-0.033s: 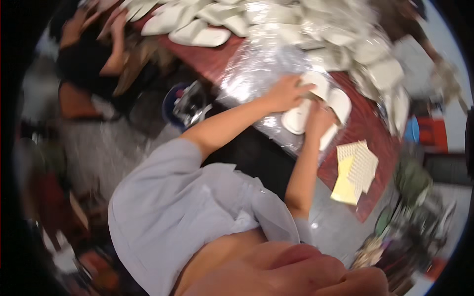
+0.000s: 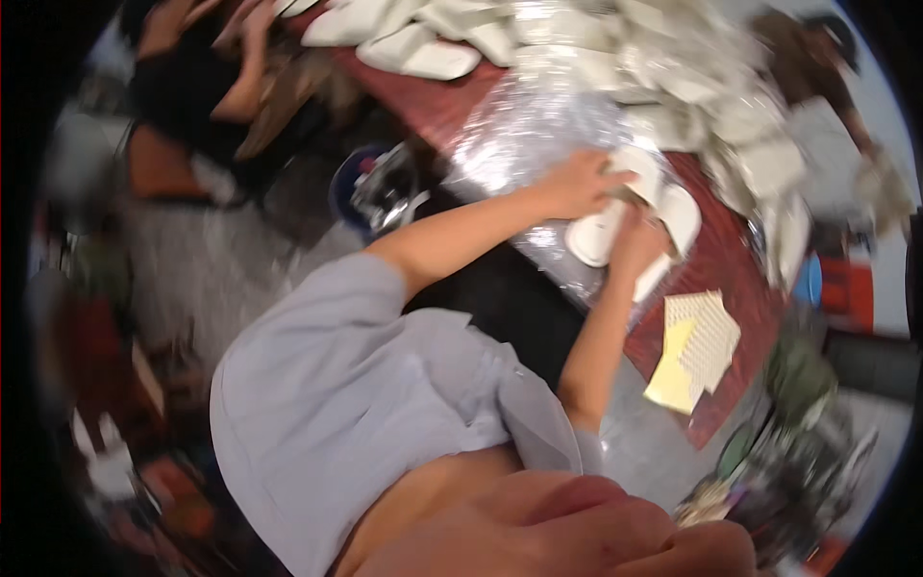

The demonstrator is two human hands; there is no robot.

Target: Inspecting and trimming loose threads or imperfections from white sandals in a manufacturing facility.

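Entry: pair of white slippers, set side by side at the near right part of a red table, on a sheet of clear plastic. The plastic lay between slippers and tabletop, perhaps to keep the soles clean; the pair stood close to the near edge, probably so that both hands could reach it easily

Left hand: come in from the left, half open, fingers a little apart, their tips touching the upper part of the left slipper; whether they pinched it could not be told

Right hand: just nearer, fingers curled in over the pair, close to the straps; blur hid whether they were clamped on anything. The two hands, set from opposite sides, seemed placed to steady the pair

Also listed: dotted cards and a yellow card, overlapping, near right, apart from the slippers; a heap of white slippers, far side, partly under plastic; a blue bucket, left, beside the table
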